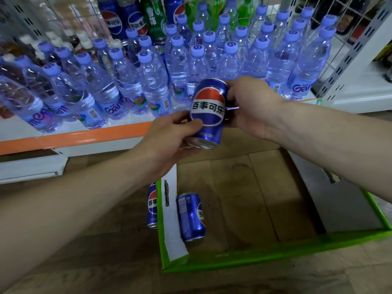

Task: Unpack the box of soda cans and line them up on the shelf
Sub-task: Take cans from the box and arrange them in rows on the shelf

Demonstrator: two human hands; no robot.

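Blue can (209, 112) tilts top-away toward the shelf (84, 139); my left hand (169, 141) and right hand (252, 107) both grip it.

Both hands on blue can (209, 112) above open box (275, 254): left hand (169, 141) grips bottom, right hand (252, 107) grips top. One can (192, 217) lying inside box.

At your twelve o'clock stand rows of clear water bottles (152, 81) with lilac caps; behind them, at eleven o'clock, a green bottle (153, 18) rises; wooden floor (106, 247) lies at six o'clock.
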